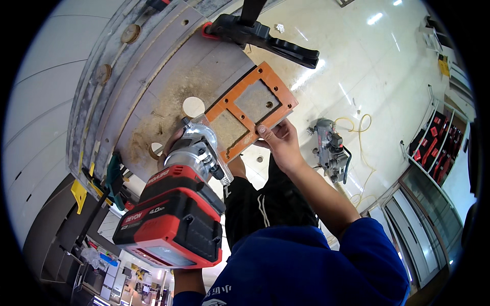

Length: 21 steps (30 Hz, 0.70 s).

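Observation:
A red and black cordless trim router (173,211) with a silver base and a clear guard stands at the near edge of the workbench. My left hand (172,145) is wrapped round its far side, closed on it; most of its fingers are hidden behind the tool. The base meets the left end of an orange template (239,109), a flat frame with two rectangular openings and several screw holes. My right hand (282,144) grips the template's near edge, thumb on top and fingers underneath. Beside the router lies a round wooden disc (193,107).
Sawdust (176,84) covers part of the grey workbench (204,56). A black bar clamp (260,38) grips the far edge, its handle reaching over the template. Two wooden discs (130,33) sit farther left. On the floor to the right is an air compressor (332,150) with a yellow hose (363,158).

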### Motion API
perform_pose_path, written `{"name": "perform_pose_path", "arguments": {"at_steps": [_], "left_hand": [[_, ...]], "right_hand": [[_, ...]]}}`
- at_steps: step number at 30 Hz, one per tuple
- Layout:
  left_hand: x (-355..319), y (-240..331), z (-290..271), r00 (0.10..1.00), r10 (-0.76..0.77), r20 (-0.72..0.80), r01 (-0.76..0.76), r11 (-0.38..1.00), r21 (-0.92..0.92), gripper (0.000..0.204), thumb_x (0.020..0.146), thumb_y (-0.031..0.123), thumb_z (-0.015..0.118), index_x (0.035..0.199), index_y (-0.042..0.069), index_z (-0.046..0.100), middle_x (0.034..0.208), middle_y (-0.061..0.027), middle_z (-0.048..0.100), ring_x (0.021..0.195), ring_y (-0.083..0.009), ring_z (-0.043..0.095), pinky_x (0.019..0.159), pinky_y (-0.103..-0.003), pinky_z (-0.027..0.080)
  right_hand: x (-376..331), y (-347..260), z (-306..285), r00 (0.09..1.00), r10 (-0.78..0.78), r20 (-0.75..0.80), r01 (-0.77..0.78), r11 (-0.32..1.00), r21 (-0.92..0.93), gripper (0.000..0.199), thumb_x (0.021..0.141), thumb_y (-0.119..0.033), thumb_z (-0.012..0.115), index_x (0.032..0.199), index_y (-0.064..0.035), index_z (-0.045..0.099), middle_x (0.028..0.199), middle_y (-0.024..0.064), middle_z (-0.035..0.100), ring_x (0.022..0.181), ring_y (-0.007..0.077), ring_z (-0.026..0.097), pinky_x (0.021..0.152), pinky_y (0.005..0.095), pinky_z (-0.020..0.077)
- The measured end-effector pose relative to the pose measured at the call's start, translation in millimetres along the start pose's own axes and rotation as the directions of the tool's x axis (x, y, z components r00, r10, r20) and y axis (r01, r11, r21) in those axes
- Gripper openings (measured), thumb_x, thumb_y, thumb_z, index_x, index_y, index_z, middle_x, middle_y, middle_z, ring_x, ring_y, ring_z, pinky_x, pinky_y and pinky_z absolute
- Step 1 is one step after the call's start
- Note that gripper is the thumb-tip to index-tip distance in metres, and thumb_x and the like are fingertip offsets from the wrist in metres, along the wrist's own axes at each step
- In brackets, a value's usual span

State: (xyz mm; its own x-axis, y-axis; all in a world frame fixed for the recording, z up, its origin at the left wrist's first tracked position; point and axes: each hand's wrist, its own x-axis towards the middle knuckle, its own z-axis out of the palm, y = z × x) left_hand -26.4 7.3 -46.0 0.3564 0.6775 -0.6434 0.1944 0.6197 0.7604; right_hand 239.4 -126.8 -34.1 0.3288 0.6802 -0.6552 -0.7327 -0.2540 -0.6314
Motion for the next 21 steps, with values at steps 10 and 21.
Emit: {"name": "perform_pose_path", "arguments": {"at_steps": [10, 21], "left_hand": [[-12.9, 0.0, 41.7, 0.949, 0.313, -0.038, -0.306, 0.943, 0.129, 0.048, 0.089, 0.03, 0.063, 0.129, 0.01, 0.045, 0.122, -0.0176, 0.059, 0.112, -0.0309, 0.06, 0.096, -0.047, 0.051], [-28.2, -23.1, 85.4, 0.431, 0.902, 0.026, -0.868, 0.407, 0.284, 0.046, 0.084, 0.02, 0.069, 0.122, 0.008, 0.045, 0.127, -0.022, 0.057, 0.115, -0.0366, 0.059, 0.098, -0.047, 0.045]], "right_hand": [[2.3, 5.3, -4.5, 1.0, -0.002, -0.015, 0.002, 1.0, 0.003, 0.033, 0.094, -0.013, 0.067, 0.119, -0.0007, 0.049, 0.108, 0.0114, 0.068, 0.098, 0.0219, 0.069, 0.082, 0.0357, 0.0605], [1.5, 2.2, -6.7, 1.0, 0.028, -0.01, -0.028, 1.0, 0.001, 0.028, 0.094, -0.012, 0.066, 0.117, -0.0038, 0.054, 0.106, 0.0101, 0.067, 0.096, 0.0238, 0.069, 0.083, 0.0423, 0.0587]]}}
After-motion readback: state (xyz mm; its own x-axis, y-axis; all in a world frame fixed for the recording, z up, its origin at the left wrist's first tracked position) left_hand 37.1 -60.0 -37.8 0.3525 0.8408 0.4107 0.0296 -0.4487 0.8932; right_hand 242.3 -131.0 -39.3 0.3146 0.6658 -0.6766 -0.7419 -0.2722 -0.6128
